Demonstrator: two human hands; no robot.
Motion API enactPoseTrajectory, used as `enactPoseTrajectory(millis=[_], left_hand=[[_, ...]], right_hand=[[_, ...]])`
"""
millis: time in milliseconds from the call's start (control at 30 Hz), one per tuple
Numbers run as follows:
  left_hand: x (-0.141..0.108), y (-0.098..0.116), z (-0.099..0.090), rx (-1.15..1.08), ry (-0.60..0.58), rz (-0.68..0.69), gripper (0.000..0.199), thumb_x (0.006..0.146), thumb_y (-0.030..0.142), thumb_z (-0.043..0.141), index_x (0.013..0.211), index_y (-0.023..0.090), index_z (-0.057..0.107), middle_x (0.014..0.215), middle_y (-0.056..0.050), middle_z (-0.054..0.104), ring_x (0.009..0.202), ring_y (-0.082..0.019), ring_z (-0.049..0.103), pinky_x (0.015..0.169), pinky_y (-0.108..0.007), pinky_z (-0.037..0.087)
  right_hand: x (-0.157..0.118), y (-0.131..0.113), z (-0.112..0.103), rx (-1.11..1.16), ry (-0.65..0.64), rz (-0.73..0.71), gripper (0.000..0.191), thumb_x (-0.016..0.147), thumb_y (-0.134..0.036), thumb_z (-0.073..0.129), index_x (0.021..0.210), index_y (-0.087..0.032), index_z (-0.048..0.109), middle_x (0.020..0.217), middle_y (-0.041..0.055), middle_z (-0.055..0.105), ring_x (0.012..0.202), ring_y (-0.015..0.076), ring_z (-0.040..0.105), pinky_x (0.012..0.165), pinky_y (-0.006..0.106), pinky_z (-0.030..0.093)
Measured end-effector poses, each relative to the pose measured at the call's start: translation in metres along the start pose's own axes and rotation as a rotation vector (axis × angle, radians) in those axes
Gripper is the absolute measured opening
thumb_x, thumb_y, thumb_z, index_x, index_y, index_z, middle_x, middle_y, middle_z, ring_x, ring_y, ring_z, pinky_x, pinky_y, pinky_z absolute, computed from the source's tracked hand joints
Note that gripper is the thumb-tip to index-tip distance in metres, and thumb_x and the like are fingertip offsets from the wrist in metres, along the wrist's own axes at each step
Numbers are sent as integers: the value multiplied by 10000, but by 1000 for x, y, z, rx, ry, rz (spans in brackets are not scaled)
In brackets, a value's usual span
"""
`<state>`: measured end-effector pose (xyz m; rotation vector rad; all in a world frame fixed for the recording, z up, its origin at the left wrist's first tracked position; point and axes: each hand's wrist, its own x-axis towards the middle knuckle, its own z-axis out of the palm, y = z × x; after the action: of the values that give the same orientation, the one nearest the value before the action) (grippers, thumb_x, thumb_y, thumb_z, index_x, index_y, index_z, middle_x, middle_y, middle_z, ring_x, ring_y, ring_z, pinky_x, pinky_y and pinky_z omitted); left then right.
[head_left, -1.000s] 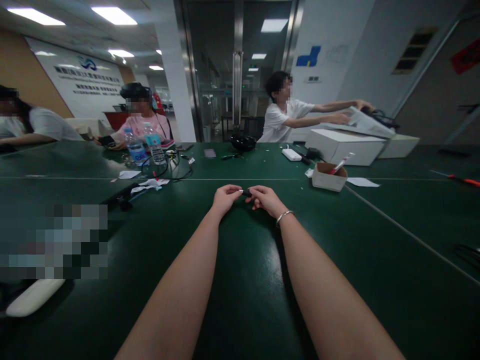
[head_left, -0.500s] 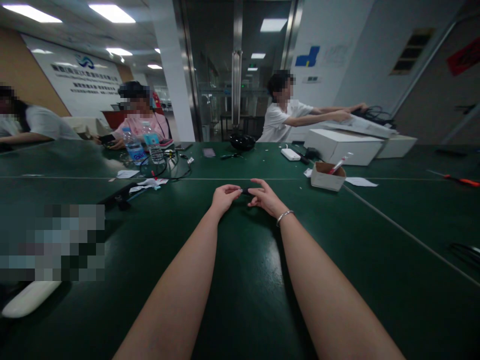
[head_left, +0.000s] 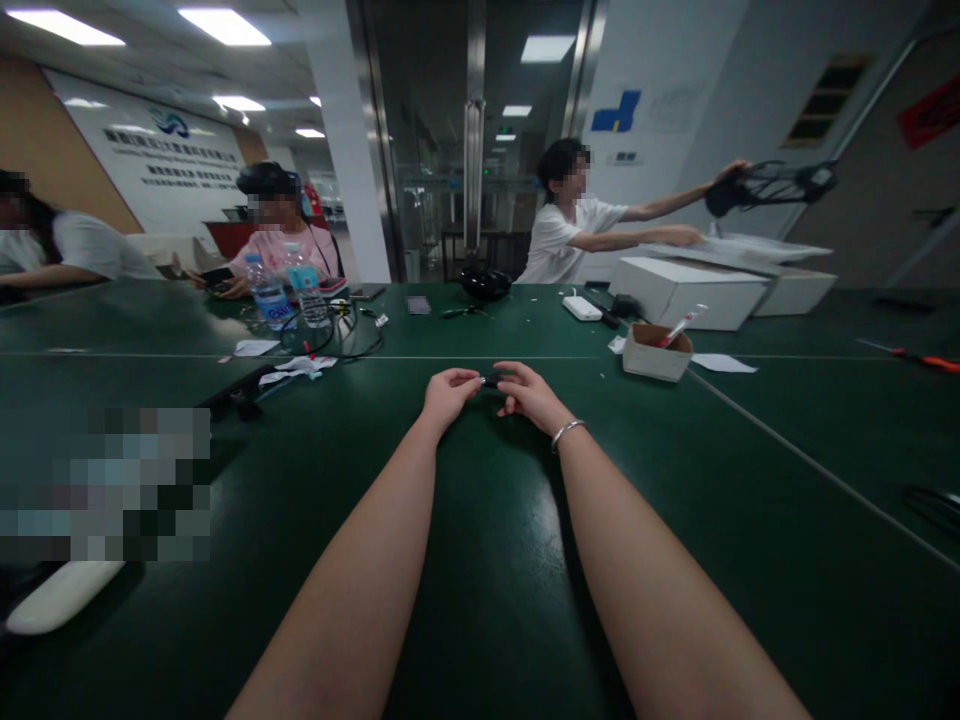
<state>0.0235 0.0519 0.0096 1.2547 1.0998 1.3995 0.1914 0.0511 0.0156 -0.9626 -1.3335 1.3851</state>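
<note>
Both arms reach out over the dark green table (head_left: pixel 495 590). A small black object (head_left: pixel 490 382) lies between the fingertips of my two hands, just above the tabletop; it is too small to tell its kind. My left hand (head_left: pixel 450 396) pinches its left end, where a bit of light metal seems to show. From the other side, my right hand (head_left: pixel 534 394) grips the right end with thumb and fingers, the index finger bent over it. A silver bracelet (head_left: pixel 568 434) circles my right wrist.
Ahead to the left stand two water bottles (head_left: pixel 307 290) amid black cables (head_left: pixel 367 345) and crumpled tissue (head_left: pixel 296 371). A small cardboard box (head_left: pixel 657 355) holding a pen-like item stands ahead right, before white boxes (head_left: pixel 690 292). A screwdriver (head_left: pixel 930 362) lies far right. Several people sit across the table.
My right index finger has curled down a little toward the small black object; my left hand has hardly moved. Across the table, a person has lifted a black strapped device off the white boxes.
</note>
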Motion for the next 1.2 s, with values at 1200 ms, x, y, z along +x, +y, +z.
enactPoseTrajectory(millis=[1200], left_hand=[[2,-9,2,229,-86,79,269,912,359,446,983,173,628,656,-1,559,537,-94,512,478,-182,397]], right_hand=[[-1,0,-1,71,-31,23,143,915,-132,522,1030,-167,599,765,18,702,406,37,495,557,252,594]])
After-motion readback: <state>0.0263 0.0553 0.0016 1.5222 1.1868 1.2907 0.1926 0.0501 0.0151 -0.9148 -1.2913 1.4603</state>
